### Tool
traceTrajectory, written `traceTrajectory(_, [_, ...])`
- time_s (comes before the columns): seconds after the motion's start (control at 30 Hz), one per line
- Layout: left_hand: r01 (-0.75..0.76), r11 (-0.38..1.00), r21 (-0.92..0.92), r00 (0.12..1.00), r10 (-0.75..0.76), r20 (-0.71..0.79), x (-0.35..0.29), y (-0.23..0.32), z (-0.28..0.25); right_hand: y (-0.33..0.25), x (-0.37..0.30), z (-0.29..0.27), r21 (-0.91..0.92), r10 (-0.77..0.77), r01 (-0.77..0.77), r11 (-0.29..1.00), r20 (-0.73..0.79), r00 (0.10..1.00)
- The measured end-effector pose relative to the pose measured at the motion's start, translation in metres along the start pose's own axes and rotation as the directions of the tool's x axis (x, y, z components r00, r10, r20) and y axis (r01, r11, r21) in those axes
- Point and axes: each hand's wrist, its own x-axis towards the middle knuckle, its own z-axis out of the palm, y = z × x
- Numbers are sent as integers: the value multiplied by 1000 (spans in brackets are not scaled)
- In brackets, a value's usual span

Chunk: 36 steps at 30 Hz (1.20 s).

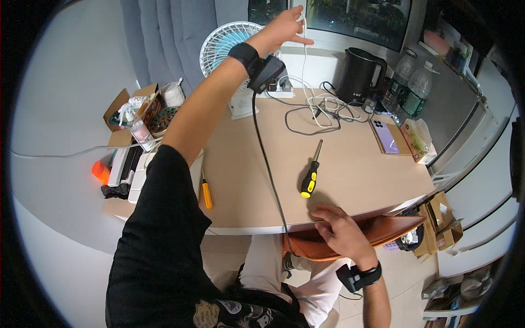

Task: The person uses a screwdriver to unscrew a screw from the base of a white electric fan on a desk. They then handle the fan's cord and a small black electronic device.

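Note:
My left hand (281, 30) is raised at the far side of the desk, in front of the window. Its fingers hold a thin white cable (304, 65), which hangs down to a loose tangle on the desktop. A white desk fan (229, 41) stands just beside that hand, partly hidden by my forearm. My right hand (343, 232) is at the desk's near edge, over a brown leather-like piece (383, 227); its fingers are loosely bent and hold nothing visible. Just beyond them lies a black and yellow screwdriver (311, 177), its shaft pointing away.
A black kettle (358, 75), plastic bottles (418, 90), a purple phone (385, 136) and a tissue pack (418, 139) stand or lie at the right. A yellow-handled screwdriver (206, 194) lies left of centre. Boxes and a spray bottle (139, 131) crowd the left. A dark cord (268, 158) crosses the desk.

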Motion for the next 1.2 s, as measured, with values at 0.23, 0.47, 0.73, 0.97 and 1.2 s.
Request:
traceTrajectory(0.23, [-57, 925, 376, 993, 14, 117, -37, -11, 28, -28, -10, -32, -103, 29, -11, 995, 173, 985])
traceTrajectory(0.47, [-38, 810, 585, 986, -64, 153, -49, 2, 31, -37, -80, -14, -407, -92, 117, 906, 81, 992])
traceTrajectory(0.73, [-126, 477, 870, 971, 240, 9, -45, 30, 27, -10, -85, -11, -464, -220, 204, 862, 21, 975])
traceTrajectory(0.97, [91, 539, 838, 995, -23, -93, -4, 10, 17, -22, -76, -37, -338, -137, 162, 927, 96, 986])
traceTrajectory(1.2, [-128, 857, 499, 989, 149, -1, 36, -29, 11, -38, -46, -78, -244, -135, 164, 956, 129, 982])
